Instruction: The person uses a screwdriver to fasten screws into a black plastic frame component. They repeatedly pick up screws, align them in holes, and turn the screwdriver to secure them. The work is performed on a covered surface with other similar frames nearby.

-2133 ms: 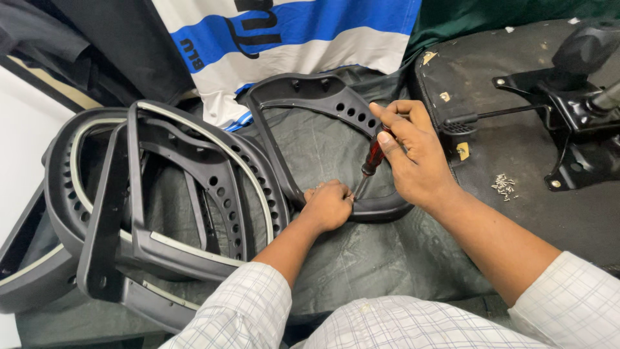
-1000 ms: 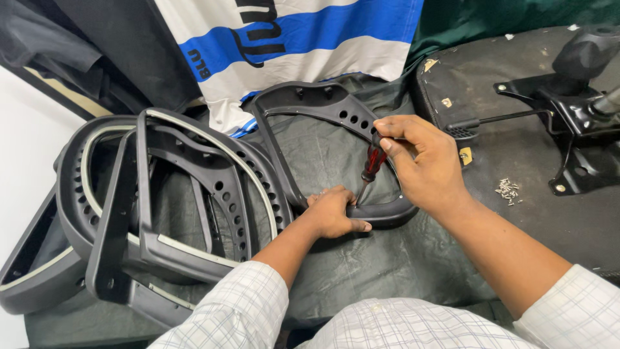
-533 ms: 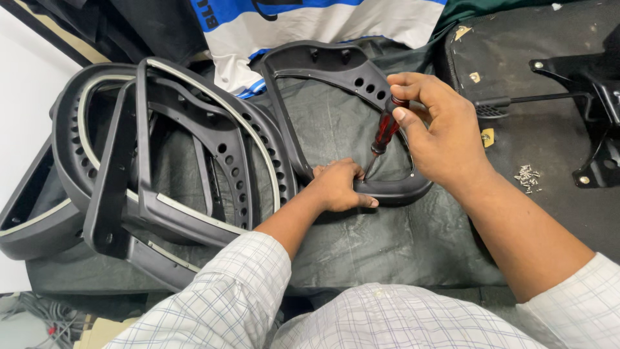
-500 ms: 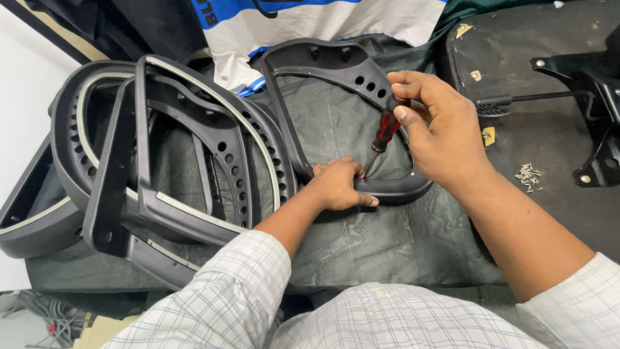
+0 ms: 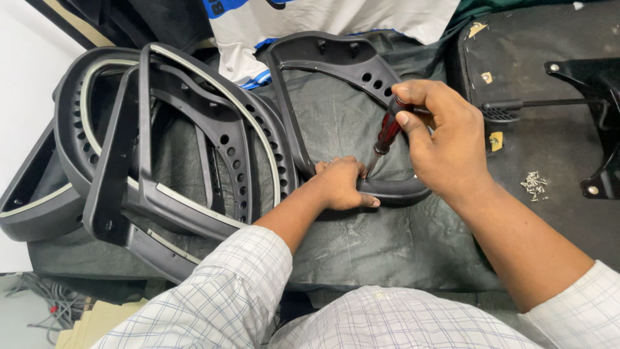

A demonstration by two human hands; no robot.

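1. The right hand (image 5: 445, 145) is closed around a screwdriver (image 5: 385, 136) with a dark red handle, thumb and fingers wrapped over the top of it.
2. The screwdriver stands tilted, its shaft running down and to the left, and its tip meets the lower rim of a black plastic chair frame (image 5: 336, 58) just beside the other hand.
3. The left hand (image 5: 341, 184) is curled shut over that lower rim, knuckles up, thumb stretched along the edge, pinning the frame down.
4. The frame lies flat on dark mesh fabric (image 5: 361, 239) spread in front of the person. Its upper bar is curved and has a row of round holes, and it reaches up toward a white and blue cloth (image 5: 323, 19) at the top.
5. To the left sits a stack of more black chair frames (image 5: 161, 142), several nested and overlapping, some with a pale strip along the inner edge and rows of holes.
6. To the right lies a black seat base (image 5: 536, 39) turned underside up, with a metal mechanism and lever (image 5: 581, 84) fixed on it.
7. A small heap of silver screws (image 5: 533, 184) rests on that base, near the right forearm but not touching it.
8. Both sleeves are a light checked fabric.
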